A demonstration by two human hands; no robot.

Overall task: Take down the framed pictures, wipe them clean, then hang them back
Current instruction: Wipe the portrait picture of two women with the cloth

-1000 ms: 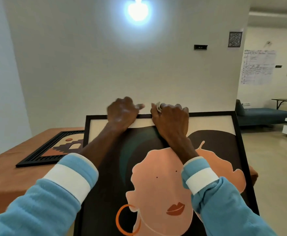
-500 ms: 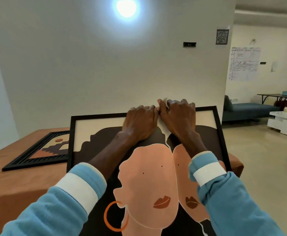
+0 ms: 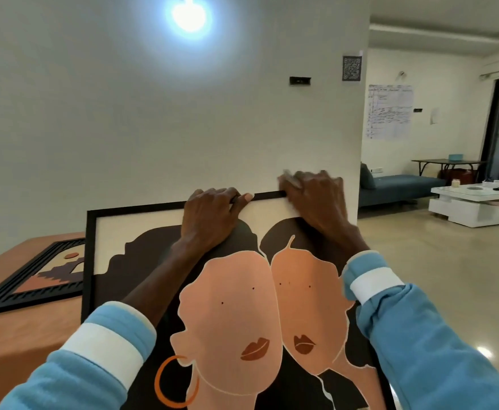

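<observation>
Big black-framed pic [image 3: 236,321] w/ two peach faces on dark brown is propped up tilted, top edge far, over the orange-brown wooden tabletop [image 3: 20,344]. Left hand [image 3: 210,216] grips the top rail around the middle, fingers curled over it, thumb lying along the front. Right hand [image 3: 316,199] sits just right of it on the same rail, fingers curled round a small pale whitish wipe [image 3: 286,176] held against the frame. It's blurry, cloth or tissue idk. Hands are near each other, not touching. A smaller ribbed black-framed pic [image 3: 32,279] lies flat on the tabletop at left, its right end hidden behind the big one. Plain white wall [image 3: 124,113] behind, blue sofa [image 3: 402,184] far right.
</observation>
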